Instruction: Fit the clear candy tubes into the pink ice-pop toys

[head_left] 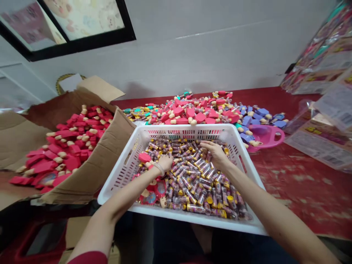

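Observation:
A white plastic basket (121,161) holds a great many small clear tubes (189,176) with yellow caps. Several red pieces with beige knobs (154,190) lie among them at the basket's left side. My left hand (165,162), with a band at the wrist, is low over the tubes left of the middle; its fingers are bent and what they touch is hidden. Farther right, my right hand (216,153) reaches palm-inward to the tubes near the back, thumb and fingers curved apart over them. Whether a tube is between those fingers is unclear.
An open cardboard box (110,146) of red pieces stands at the left. Behind the basket, red, purple and green pieces (192,110) are heaped on the red table (297,183). A pink scoop (266,136) and packed boxes (324,139) are on the right.

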`<state>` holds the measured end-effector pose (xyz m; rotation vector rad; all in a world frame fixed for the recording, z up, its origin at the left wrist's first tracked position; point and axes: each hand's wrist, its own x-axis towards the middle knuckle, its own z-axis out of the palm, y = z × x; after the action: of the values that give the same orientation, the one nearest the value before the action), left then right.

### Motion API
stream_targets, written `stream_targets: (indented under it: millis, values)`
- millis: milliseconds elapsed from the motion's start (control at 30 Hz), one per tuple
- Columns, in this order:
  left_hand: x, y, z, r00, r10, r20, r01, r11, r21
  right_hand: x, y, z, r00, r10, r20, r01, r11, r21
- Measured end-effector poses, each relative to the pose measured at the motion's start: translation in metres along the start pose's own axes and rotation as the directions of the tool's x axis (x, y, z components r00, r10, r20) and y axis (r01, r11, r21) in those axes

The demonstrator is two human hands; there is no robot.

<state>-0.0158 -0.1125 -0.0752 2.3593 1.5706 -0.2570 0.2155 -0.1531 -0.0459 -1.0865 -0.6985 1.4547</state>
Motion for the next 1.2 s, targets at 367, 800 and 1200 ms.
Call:
stream_targets:
  millis: [367, 800, 1200]
  values:
    - [-0.022, 0.059, -0.025, 0.987, 0.134, 0.09, 0.108, -0.136, -0.985, -0.005, -0.032, -0.014, 1.0, -0.022, -0.015, 0.026, 0.887, 0.462]
    - [-0.045, 0.081, 0.0, 0.828, 0.488, 0.278, 0.423, -0.217, -0.88, -0.013, -0.038, -0.005, 0.998, 0.001, 0.06, -0.03, 0.871, 0.49]
    - [-0.06, 0.092, -0.002, 0.901, 0.305, 0.309, 0.42, -0.428, -0.801, -0.024, -0.036, 0.011, 0.995, -0.074, 0.068, 0.033, 0.882, 0.47]
